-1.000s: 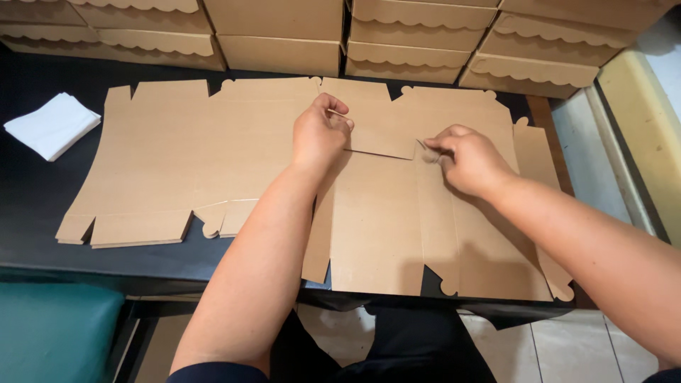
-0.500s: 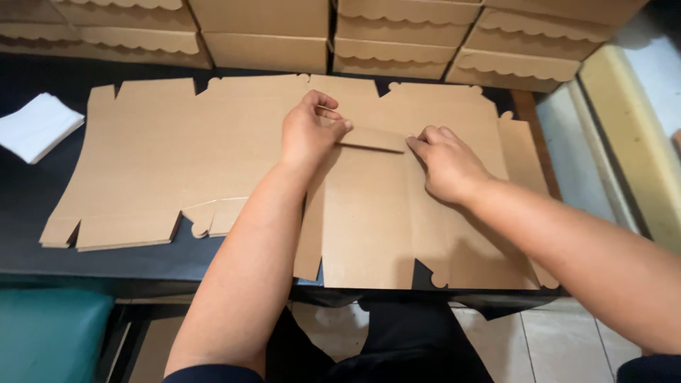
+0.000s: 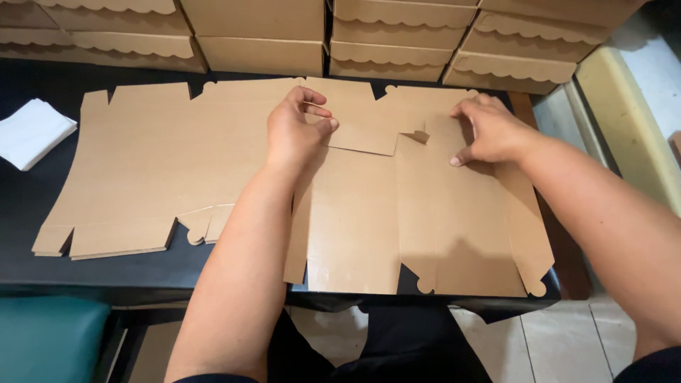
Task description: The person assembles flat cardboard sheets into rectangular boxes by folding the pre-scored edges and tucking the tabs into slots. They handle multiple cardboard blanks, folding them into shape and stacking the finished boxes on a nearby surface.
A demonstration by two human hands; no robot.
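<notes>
Far left of both hands: a white folded cloth [image 3: 32, 131] is lying on the black table [image 3: 28, 206], well apart from the work.
Left of the left hand: a second flat cardboard blank [image 3: 149, 163] is spread out, partly tucked under the nearer sheet.
Left hand [image 3: 294, 131]: a folded-down flap [image 3: 362, 128] of the flat cardboard box blank [image 3: 418, 220] is being pinched between thumb and fingers, which are closed on its left end.
Between the hands: the flap's lower edge is being held against the blank's main panel.
Right hand [image 3: 489, 131]: the blank's upper right panel is being pressed flat, fingers spread, nothing clasped.
Beyond both hands: stacked finished boxes [image 3: 397, 42] with scalloped lids are lined up along the table's far edge.
</notes>
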